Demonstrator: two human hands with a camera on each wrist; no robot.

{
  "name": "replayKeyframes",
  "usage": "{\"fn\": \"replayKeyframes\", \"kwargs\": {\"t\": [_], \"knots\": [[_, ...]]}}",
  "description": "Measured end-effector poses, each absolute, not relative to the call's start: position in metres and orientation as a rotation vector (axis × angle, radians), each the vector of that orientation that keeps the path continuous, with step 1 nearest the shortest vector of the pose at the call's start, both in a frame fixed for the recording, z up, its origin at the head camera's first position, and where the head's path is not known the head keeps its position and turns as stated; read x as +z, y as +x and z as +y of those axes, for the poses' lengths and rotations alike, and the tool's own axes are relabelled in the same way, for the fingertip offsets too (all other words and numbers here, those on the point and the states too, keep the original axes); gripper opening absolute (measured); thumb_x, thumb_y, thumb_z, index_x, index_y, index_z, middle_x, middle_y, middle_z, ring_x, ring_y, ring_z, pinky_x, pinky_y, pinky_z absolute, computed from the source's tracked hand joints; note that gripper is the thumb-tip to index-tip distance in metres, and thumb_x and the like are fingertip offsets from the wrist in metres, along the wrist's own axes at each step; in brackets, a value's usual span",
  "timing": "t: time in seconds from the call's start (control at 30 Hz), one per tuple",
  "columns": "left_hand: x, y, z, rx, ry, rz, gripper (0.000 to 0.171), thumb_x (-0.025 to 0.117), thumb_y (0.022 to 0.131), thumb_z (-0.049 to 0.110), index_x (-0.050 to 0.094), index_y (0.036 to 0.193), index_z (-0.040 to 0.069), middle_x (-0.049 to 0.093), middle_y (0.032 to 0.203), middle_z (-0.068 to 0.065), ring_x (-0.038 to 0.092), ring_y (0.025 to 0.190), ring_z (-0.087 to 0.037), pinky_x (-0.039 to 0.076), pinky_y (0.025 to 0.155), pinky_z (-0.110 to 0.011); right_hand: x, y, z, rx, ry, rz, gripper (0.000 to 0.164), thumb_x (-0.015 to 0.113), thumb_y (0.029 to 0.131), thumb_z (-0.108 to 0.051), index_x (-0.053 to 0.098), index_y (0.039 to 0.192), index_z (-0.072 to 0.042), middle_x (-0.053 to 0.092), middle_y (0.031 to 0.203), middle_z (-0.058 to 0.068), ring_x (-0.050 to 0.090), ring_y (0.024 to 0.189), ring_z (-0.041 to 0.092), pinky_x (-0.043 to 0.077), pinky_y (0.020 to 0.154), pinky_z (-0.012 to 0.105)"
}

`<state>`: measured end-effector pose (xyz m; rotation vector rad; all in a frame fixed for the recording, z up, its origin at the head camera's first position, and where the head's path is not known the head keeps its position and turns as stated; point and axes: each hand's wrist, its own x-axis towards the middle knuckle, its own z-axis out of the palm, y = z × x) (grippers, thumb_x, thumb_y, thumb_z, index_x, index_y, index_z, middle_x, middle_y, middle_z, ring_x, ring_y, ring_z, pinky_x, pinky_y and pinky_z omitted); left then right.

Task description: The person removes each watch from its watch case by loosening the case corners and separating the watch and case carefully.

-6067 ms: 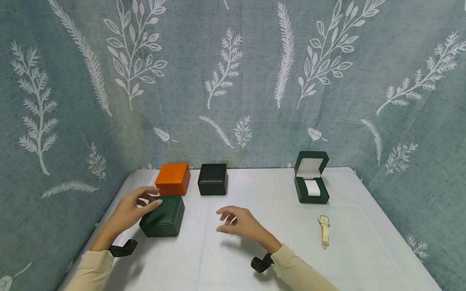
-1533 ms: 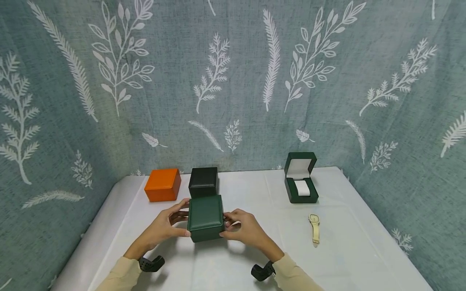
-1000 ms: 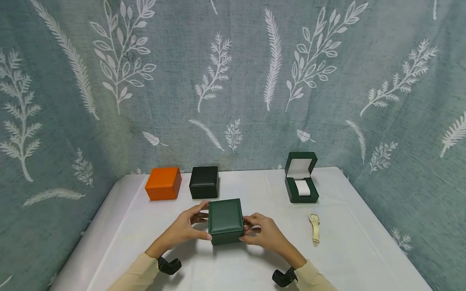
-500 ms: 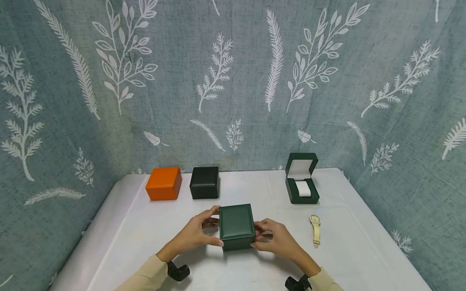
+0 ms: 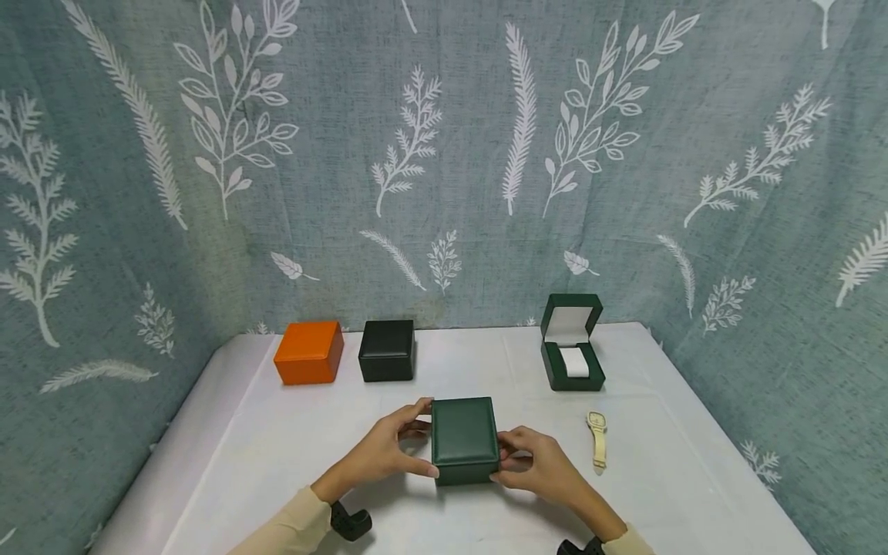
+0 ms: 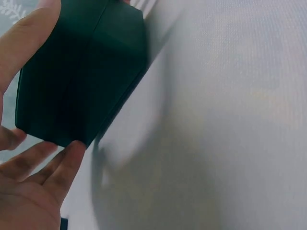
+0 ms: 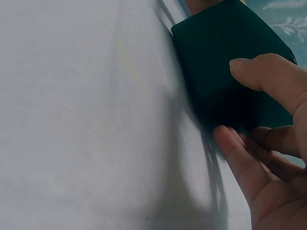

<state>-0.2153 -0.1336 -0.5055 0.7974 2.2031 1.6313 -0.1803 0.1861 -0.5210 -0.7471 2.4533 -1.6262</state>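
A closed dark green watch box (image 5: 463, 441) sits low in the middle of the head view, held between both hands. My left hand (image 5: 390, 447) grips its left side, thumb at the front corner and fingers toward the back. My right hand (image 5: 541, 465) holds the right side, thumb near the front lower corner. In the left wrist view, fingertips meet one end of the green box (image 6: 79, 72). The right wrist view shows the thumb pressed on the front face of the green box (image 7: 216, 62), fingers at its end. Its underside is hidden.
An orange box (image 5: 309, 352) and a black box (image 5: 386, 351) stand closed at the back left of the white-covered table (image 5: 277, 462). Back right is an open green watch box (image 5: 574, 378) with a white cushion (image 5: 574, 361). A yellowish wristwatch (image 5: 598, 441) lies before it.
Six seconds ago the green box was at the left under my left hand, with my right hand apart. Both hands now hold it, and it has moved right and nearer me.
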Motion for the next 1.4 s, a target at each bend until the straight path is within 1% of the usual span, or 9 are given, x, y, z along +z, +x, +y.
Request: {"fn": "replayKeyframes", "kwargs": {"t": [0.17, 0.37, 0.6, 0.77, 0.93, 1.07, 1.2, 1.3, 1.4], "knots": [[-0.505, -0.214, -0.130, 1.618, 0.803, 2.210, 0.113, 0.094, 0.077, 0.024, 0.024, 0.163, 0.004, 0.039, 0.159, -0.010, 0.053, 0.134, -0.027, 0.046, 0.109, -0.039, -0.519, -0.177, 0.189, -1.675, -0.745, 2.424, 0.062, 0.088, 0.083, -0.013, 0.061, 0.135, 0.009, 0.063, 0.116, 0.009, 0.067, 0.100, 0.016, 0.058, 0.089, 0.033], [-0.504, -0.214, -0.126, 1.612, 0.813, 2.197, 0.112, 0.093, 0.077, 0.024, 0.024, 0.163, 0.005, 0.039, 0.159, -0.010, 0.053, 0.134, -0.027, 0.046, 0.109, -0.040, -0.520, -0.173, 0.193, -1.690, -0.728, 2.407, 0.063, 0.088, 0.083, -0.014, 0.060, 0.134, 0.013, 0.063, 0.113, 0.011, 0.067, 0.100, 0.016, 0.058, 0.089, 0.033], [-0.502, -0.214, -0.123, 1.607, 0.814, 2.204, 0.113, 0.094, 0.076, 0.025, 0.025, 0.163, 0.004, 0.040, 0.159, -0.010, 0.053, 0.133, -0.027, 0.046, 0.109, -0.040, -0.521, -0.173, 0.195, -1.695, -0.740, 2.420, 0.060, 0.088, 0.083, -0.016, 0.062, 0.131, 0.010, 0.064, 0.112, 0.011, 0.068, 0.098, 0.014, 0.059, 0.088, 0.032], [-0.505, -0.214, -0.122, 1.578, 0.818, 2.229, 0.113, 0.094, 0.077, 0.025, 0.024, 0.163, 0.003, 0.040, 0.158, -0.010, 0.054, 0.133, -0.026, 0.046, 0.109, -0.039, -0.523, -0.172, 0.197, -1.682, -0.736, 2.400, 0.062, 0.087, 0.085, -0.016, 0.060, 0.132, 0.012, 0.063, 0.111, 0.011, 0.068, 0.099, 0.014, 0.058, 0.089, 0.032], [-0.508, -0.214, -0.120, 1.528, 0.829, 2.252, 0.114, 0.093, 0.078, 0.029, 0.022, 0.164, 0.005, 0.038, 0.158, -0.009, 0.053, 0.133, -0.025, 0.046, 0.109, -0.039, -0.522, -0.172, 0.202, -1.657, -0.689, 2.359, 0.063, 0.087, 0.085, -0.019, 0.060, 0.135, 0.009, 0.063, 0.113, 0.010, 0.068, 0.102, 0.015, 0.058, 0.090, 0.030], [-0.509, -0.213, -0.119, 1.479, 0.842, 2.278, 0.121, 0.094, 0.077, 0.028, 0.014, 0.166, 0.009, 0.038, 0.157, -0.012, 0.053, 0.131, -0.028, 0.048, 0.107, -0.041, -0.520, -0.174, 0.207, -1.650, -0.681, 2.320, 0.069, 0.087, 0.085, -0.020, 0.056, 0.141, 0.007, 0.064, 0.115, 0.012, 0.068, 0.105, 0.017, 0.057, 0.091, 0.030], [-0.509, -0.212, -0.117, 1.408, 0.858, 2.332, 0.129, 0.095, 0.074, 0.028, 0.007, 0.166, 0.010, 0.040, 0.156, -0.013, 0.054, 0.128, -0.026, 0.051, 0.103, -0.038, -0.518, -0.178, 0.211, -1.655, -0.707, 2.332, 0.084, 0.088, 0.084, -0.021, 0.045, 0.154, -0.002, 0.059, 0.128, 0.016, 0.065, 0.111, 0.023, 0.057, 0.093, 0.032], [-0.511, -0.213, -0.116, 1.344, 0.888, 2.373, 0.128, 0.096, 0.073, 0.031, 0.011, 0.165, 0.005, 0.041, 0.153, -0.012, 0.056, 0.125, -0.023, 0.051, 0.102, -0.036, -0.515, -0.182, 0.211, -1.654, -0.725, 2.355, 0.095, 0.089, 0.082, -0.023, 0.036, 0.161, -0.017, 0.050, 0.143, 0.016, 0.061, 0.120, 0.028, 0.055, 0.096, 0.035], [-0.514, -0.213, -0.114, 1.278, 0.919, 2.421, 0.124, 0.096, 0.072, 0.036, 0.019, 0.164, 0.003, 0.044, 0.149, -0.008, 0.055, 0.122, -0.019, 0.050, 0.103, -0.034, -0.513, -0.186, 0.211, -1.645, -0.789, 2.359, 0.102, 0.091, 0.080, -0.023, 0.030, 0.163, -0.025, 0.040, 0.153, 0.015, 0.054, 0.129, 0.034, 0.052, 0.102, 0.039]]}}
